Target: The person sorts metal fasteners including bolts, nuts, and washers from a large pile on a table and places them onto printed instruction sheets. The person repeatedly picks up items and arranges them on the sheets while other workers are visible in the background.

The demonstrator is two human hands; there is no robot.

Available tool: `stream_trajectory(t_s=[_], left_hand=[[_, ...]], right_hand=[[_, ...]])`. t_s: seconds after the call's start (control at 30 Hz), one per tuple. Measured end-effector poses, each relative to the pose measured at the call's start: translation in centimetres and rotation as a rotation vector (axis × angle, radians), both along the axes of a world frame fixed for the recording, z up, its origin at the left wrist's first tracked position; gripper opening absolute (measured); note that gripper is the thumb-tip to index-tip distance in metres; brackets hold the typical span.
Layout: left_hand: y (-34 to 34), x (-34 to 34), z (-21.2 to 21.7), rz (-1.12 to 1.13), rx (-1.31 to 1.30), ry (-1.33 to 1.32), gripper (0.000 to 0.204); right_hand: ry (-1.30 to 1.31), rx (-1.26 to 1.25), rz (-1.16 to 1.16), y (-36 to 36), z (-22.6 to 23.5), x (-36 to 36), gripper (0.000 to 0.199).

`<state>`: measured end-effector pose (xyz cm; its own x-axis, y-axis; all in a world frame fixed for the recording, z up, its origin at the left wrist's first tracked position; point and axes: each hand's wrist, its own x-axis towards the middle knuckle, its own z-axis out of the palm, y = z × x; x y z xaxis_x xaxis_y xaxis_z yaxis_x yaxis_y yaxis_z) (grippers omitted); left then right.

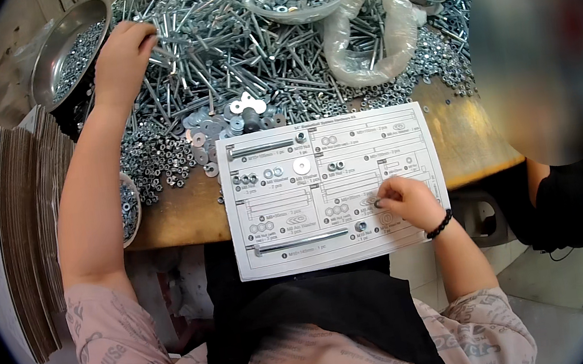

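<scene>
A white printed card (417, 240) with part outlines leans on the table's front edge in front of me. On it lie an upper bolt (263, 148), a longer lower bolt (303, 241), several nuts (336, 166) and a large flat washer (302, 166). My right hand (412, 201) hovers over the card's lower right, thumb and finger pinching a small dark metal washer. At the far left, my left hand (129, 47) reaches to the edge of the bolt heap (216, 59), beside a metal bowl. Its fingers are curled together; what is between them cannot be made out.
The metal bowl (43, 86) holds small nuts. A plastic bowl of washers (261, 10) sits on the heap, near a clear plastic bag ring (339, 69). Loose nuts (163, 158) and large washers (208, 132) lie nearer. Stacked cardboard (19, 240) stands left; another person's arm (537, 175) shows right.
</scene>
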<state>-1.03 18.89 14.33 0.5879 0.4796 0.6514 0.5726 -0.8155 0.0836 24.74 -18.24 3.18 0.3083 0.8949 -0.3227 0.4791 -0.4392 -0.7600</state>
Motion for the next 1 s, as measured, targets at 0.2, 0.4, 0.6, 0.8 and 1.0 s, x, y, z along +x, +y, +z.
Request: stream_trajectory(t_s=[0.2, 0.4, 0.6, 0.8, 1.0], left_hand=[[-5.0, -0.1, -0.4, -0.063, -0.136, -0.074, 0.013], [-8.4, -1.4, -0.8, -0.061, -0.194, -0.140, 0.013], [-10.4, -2.2, -0.9, -0.094, -0.189, -0.179, 0.012], [-13.7, -1.5, -2.7, -0.193, -0.428, -0.252, 0.013], [-17.9, 0.0, -6.9, -0.362, -1.124, -0.419, 0.014]], right_hand=[[-0.135, 0.102, 0.022, -3.6, -1.3, -0.5, 0.011], [0.091, 0.088, -0.185, -4.4, -0.7, 0.4, 0.009], [-0.313, 0.207, 0.037, -4.1, -1.8, -1.2, 0.008], [-0.240, 0.276, -0.031, -1.2, 1.5, -2.1, 0.027], [0.306, 0.496, 0.074, 5.5, 1.3, -4.8, 0.048]])
